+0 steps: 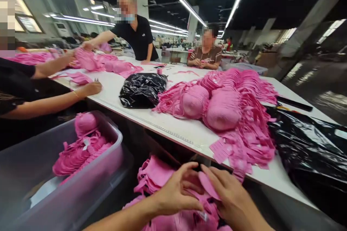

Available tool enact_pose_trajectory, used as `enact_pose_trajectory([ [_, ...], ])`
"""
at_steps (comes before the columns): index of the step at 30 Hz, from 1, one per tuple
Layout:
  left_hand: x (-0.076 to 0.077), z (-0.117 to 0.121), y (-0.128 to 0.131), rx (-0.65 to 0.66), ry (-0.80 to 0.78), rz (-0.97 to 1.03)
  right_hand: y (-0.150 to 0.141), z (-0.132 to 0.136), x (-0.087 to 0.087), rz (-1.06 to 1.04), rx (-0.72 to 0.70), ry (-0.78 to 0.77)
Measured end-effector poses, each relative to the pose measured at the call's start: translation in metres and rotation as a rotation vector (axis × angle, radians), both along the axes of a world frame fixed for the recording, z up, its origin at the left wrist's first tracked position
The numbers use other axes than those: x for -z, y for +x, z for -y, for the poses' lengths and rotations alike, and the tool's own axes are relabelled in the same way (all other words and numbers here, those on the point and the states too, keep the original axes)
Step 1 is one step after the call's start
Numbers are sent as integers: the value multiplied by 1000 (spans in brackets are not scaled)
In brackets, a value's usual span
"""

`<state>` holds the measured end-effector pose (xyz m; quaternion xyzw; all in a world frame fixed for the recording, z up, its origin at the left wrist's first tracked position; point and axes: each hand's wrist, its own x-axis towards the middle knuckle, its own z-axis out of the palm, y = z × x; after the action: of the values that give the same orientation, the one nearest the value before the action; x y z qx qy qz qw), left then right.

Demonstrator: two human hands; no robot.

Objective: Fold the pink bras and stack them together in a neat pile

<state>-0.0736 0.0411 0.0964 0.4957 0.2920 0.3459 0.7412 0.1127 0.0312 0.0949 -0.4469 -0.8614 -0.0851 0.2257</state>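
Down at the bottom of the head view, below the table edge, my right hand (229, 193) is closed around part of a pink bra (208, 184), its fingers over a smooth pink piece. Just to the left, my left hand (177, 189) is curved with thumb and fingers apart, close to the same bra. Its fingertips almost meet those of my right hand, and no thing shows clearly between them. More pink bras (155, 173) lie heaped under and behind both hands. A small white tag shows low in the heap.
The white table (176, 131) bears a big pile of stacked pink bras (222, 108), a black plastic bag (143, 90) and a larger black bag (317, 140) at right. At lower left stands a translucent bin (116, 140) with bras. Co-workers stand and sit around the table.
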Motion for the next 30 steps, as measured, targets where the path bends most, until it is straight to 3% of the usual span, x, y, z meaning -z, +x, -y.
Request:
enact_pose_trajectory([
  [2, -2, 1, -6, -119, -50, 46, -21, 3, 6, 17, 11, -27],
  [5, 7, 3, -24, -294, -83, -12, -59, -3, 21, -7, 30, -25],
  [10, 33, 14, -47, -399, 55, -134, -88, -7, 43, -22, 2, -52],
  [14, 46, 15, -56, -472, 5, -142, -67, -9, 35, -215, -108, -381],
  [19, 55, 10, -65, -457, -80, -46, -38, -15, 25, -760, -179, -940],
  [21, 57, 10, -66, -420, -87, -57, -37, -17, 27, -887, -200, -1033],
  [25, 57, 11, -71, -363, -12, -164, -42, -19, 30, -819, -241, -958],
  [30, 47, 11, -81, -364, 350, -502, -45, -17, 34, -654, -252, -848],
])
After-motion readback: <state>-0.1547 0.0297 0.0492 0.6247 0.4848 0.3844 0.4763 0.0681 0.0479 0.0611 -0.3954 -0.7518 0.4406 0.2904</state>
